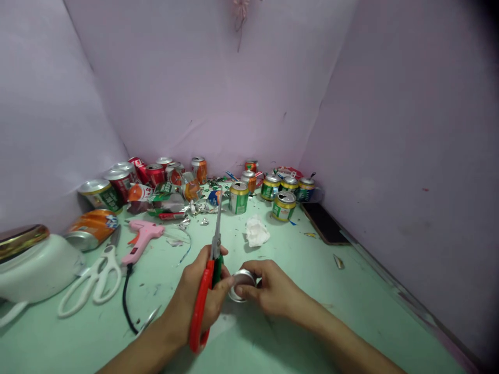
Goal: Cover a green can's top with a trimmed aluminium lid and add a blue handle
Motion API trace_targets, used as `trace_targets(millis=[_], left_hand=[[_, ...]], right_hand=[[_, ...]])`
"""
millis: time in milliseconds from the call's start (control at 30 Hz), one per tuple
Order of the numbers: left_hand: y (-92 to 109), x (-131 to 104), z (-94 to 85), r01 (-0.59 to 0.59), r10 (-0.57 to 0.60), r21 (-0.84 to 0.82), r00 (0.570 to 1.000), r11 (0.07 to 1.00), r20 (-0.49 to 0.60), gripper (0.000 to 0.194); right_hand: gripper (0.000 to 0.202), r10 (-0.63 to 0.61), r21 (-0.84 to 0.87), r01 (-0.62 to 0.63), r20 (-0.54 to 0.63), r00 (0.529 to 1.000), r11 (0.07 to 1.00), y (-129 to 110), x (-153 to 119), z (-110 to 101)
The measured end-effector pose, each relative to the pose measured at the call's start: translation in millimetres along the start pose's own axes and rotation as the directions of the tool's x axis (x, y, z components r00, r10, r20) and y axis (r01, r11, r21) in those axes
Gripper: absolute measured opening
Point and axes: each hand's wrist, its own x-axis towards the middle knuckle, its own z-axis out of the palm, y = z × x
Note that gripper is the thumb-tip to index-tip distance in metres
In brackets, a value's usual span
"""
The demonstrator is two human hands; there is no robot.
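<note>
My left hand (195, 291) is closed on red-handled scissors (201, 306), whose blades point away from me and upward. A green part (217, 270) shows between its fingers; I cannot tell whether it belongs to the scissors or a can. My right hand (273, 288) pinches a round silver can end (244, 283) by its rim, thumb across its face. The left fingertips touch its near side. Past the hands lies a crumpled white tissue (256, 232), and behind it stands a green and yellow can (238, 197).
At left are white-handled scissors (91, 280), a pink glue gun (142, 236), an orange can (93, 227) and a white pot-like vessel (39, 265). Cut can scraps (167, 200) and red cans (155, 175) crowd the back. A phone (325, 223) lies at right, near several short cans (284, 206).
</note>
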Motion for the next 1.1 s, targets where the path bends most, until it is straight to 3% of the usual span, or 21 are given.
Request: trace_targets(millis=[67, 167, 267, 367, 467, 600, 767, 967, 1100], left_hand=[[-1, -2, 1.7, -0.011, 0.011, 0.003, 1.0, 1.0, -0.012, 0.028], [-1, -5, 5.2, 0.0, -0.002, -0.046, 0.999, 0.999, -0.042, 0.029], [2, -6, 10.3, 0.021, -0.04, -0.131, 0.989, 0.991, -0.143, 0.03], [6, -5, 15.0, 0.017, -0.084, -0.223, 0.953, 0.975, -0.292, 0.033], [6, -4, 17.5, 0.006, -0.097, -0.264, 0.938, 0.965, -0.333, 0.035], [3, -4, 15.3, 0.006, -0.053, -0.189, 0.968, 0.982, -0.245, 0.032], [5, -3, 3.8, 0.026, -0.023, 0.104, 0.999, 0.994, -0.027, 0.027], [3, 0, -7.2, 0.042, -0.069, 0.101, 0.959, 0.994, 0.275, 0.03], [-6, 2, -12.4, 0.019, -0.069, 0.153, 0.942, 0.988, 0.328, 0.035]], right_hand=[[0.007, 0.013, 0.052, -0.013, -0.001, 1.0, 0.999, -2, 0, 1], [0.012, 0.02, 0.274, -0.011, -0.028, 0.999, 0.962, -7, 2, -1], [0.023, 0.038, 0.481, 0.005, -0.079, 0.996, 0.877, -11, 4, -1], [0.037, 0.102, 0.66, -0.011, -0.098, 0.99, 0.751, -14, 3, 7], [0.042, 0.149, 0.739, -0.034, -0.09, 0.985, 0.673, -15, 1, 15], [0.041, 0.194, 0.675, -0.035, -0.162, 0.968, 0.737, -13, 3, 15], [0.04, 0.22, 0.683, -0.04, -0.178, 0.959, 0.729, -9, 8, 0], [0.039, 0.208, 0.742, 0.003, -0.191, 0.959, 0.67, -12, 8, -16], [0.037, 0.163, 0.72, 0.095, -0.28, 0.946, 0.687, -13, 9, -28]])
